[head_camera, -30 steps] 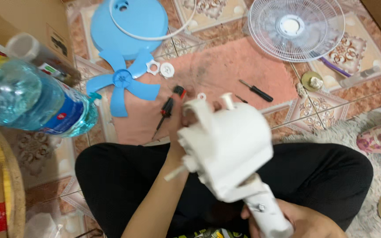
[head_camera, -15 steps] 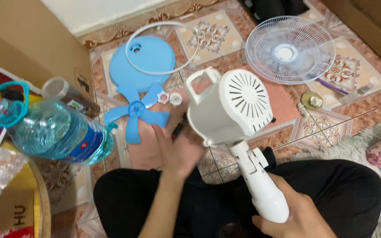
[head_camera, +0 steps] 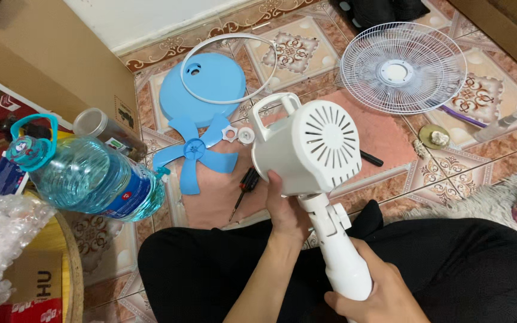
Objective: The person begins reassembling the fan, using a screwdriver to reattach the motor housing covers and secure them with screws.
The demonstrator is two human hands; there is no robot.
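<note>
White fan motor housing [head_camera: 315,149] in both hands

Matt white plastic fan motor housing [head_camera: 315,149], smooth blue plastic blade [head_camera: 195,152].

The light is bright and even, coming from above — shadows are soft. The picture is sharp, with only slight bending at the wide edges.
</note>
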